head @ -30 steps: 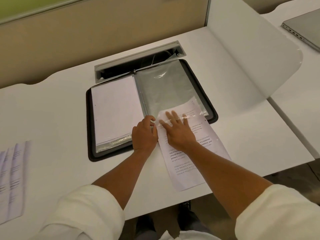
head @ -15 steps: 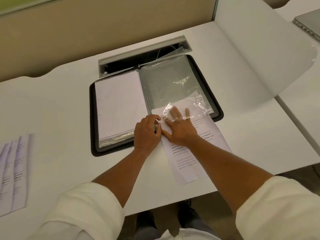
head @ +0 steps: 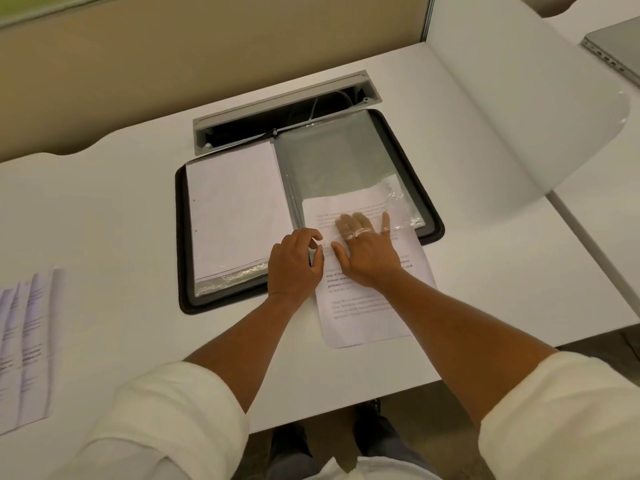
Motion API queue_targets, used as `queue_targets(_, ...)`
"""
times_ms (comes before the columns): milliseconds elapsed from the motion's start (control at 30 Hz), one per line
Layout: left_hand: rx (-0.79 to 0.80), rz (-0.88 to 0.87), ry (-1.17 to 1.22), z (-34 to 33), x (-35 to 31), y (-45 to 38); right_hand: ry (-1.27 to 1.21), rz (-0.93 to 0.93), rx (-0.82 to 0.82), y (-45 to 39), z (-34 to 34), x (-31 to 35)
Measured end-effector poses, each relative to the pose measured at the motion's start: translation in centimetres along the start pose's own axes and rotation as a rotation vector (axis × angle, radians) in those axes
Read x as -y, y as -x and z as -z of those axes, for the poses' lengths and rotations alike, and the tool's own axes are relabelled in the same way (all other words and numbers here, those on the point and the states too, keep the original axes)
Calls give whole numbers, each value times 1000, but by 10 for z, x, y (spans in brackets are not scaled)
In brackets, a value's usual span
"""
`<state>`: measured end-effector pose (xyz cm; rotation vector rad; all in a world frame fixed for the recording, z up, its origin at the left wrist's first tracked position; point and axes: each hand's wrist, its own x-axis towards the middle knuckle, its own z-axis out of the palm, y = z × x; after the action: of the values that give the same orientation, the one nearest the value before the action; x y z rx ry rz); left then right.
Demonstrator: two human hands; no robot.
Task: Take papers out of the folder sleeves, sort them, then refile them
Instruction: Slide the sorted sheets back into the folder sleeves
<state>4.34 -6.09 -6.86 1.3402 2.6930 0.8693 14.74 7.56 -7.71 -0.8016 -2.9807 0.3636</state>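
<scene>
Printed white paper sheet (head: pixel 367 299) lies partly slid into the clear plastic sleeve (head: pixel 346 161) on the right side of the black zip-edged folder (head: pixel 181 237), its lower half trailing over the folder's near edge onto the white worktop (head: pixel 104 209). The right hand (head: pixel 367 258) is flat on the sheet, its fingers (head: pixel 349 225) spread open and tucked under the film, probably to feed the page straight. The left hand (head: pixel 294 265) pinches the sleeve's near edge by the spine, fingers closed on the plastic, seemingly to hold the mouth open and stop it sliding. The left sleeve holds a blank white page (head: pixel 235 209). A loose fan of printed papers (head: pixel 24 341) waits far left, well apart.
</scene>
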Motion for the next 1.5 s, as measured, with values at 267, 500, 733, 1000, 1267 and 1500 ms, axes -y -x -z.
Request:
queue_targets(267,20,-8,1,1,-5,-2,46,13,-170,14,0,-6)
queue_targets(500,42,-32,8,1,-4,-7,-14,15,-187,13,-5,-13)
queue_targets(733,36,-61,-4,0,-4,-8,32,-38,7,-13,-2,-9)
queue_targets(1000,36,-42,13,-3,-5,-8,17,-19,-184,-5,2,-12)
queue_targets(1267,45,-44,33,-7,-4,-11,-77,-8,-185,-13,1,-12)
queue_targets(1500,44,-36,46,-9,-5,-10,78,-53,126,-35,9,-6)
